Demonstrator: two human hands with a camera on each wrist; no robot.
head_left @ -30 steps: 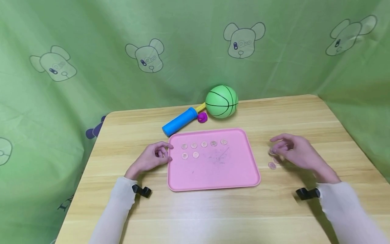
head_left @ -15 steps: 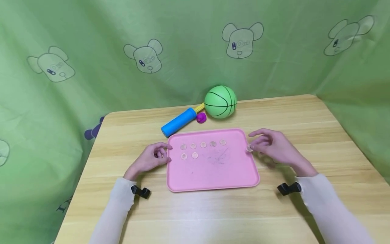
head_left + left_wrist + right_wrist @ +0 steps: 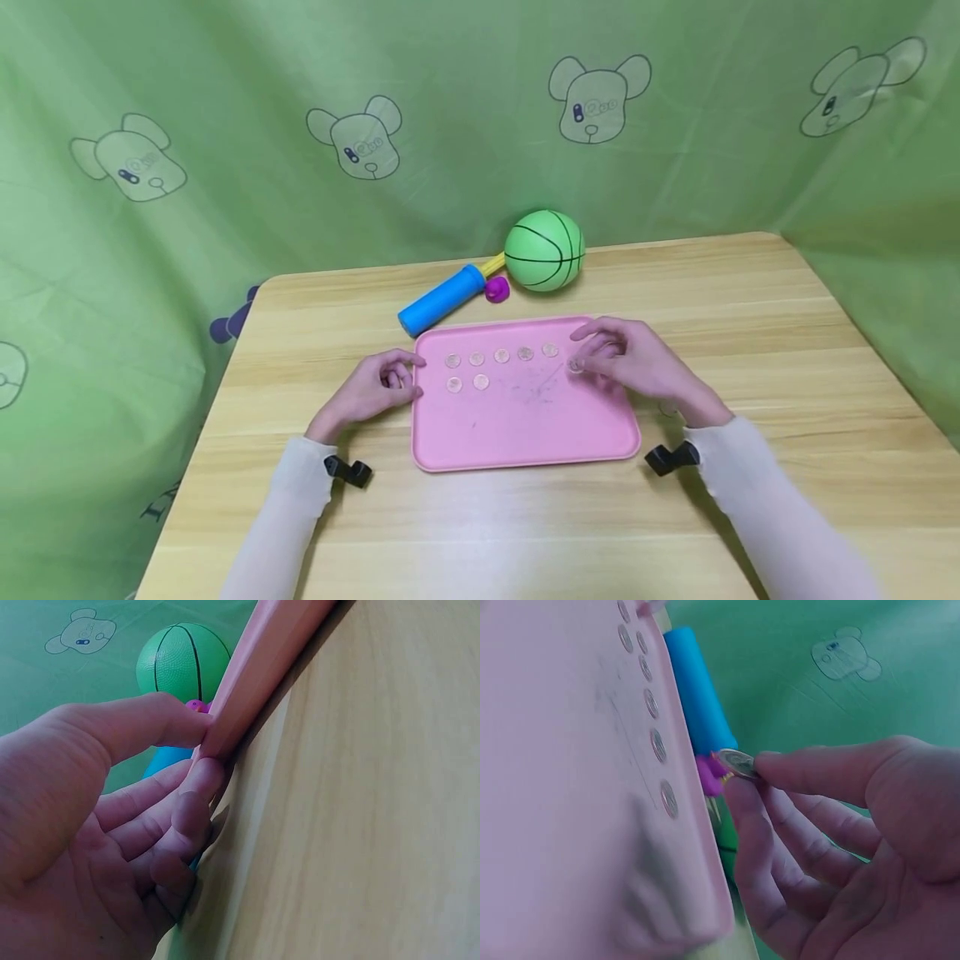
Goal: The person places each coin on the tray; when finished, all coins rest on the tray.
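My right hand (image 3: 637,358) pinches a coin (image 3: 739,762) between thumb and index finger, over the right part of a pink tray (image 3: 525,433). The coin's face shows tilted in the right wrist view, and the other fingers are bent behind it. Several coins lie on the tray: a longer back row ending with a coin (image 3: 550,350) near my right fingertips, and two more in front at the left, one being a coin (image 3: 481,382). My left hand (image 3: 371,387) rests its thumb and index fingertips on the tray's left rim, a small gap between them.
Behind the tray lie a blue pump (image 3: 442,300) with a yellow end, a small purple object (image 3: 497,290) and a green ball (image 3: 545,250). A coin (image 3: 667,408) on the wooden table (image 3: 750,333) is partly hidden by my right wrist. Green cloth (image 3: 465,125) hangs behind.
My right hand has picked up a coin from the table at the right and carried it left over the tray. The left hand stays at the rim.
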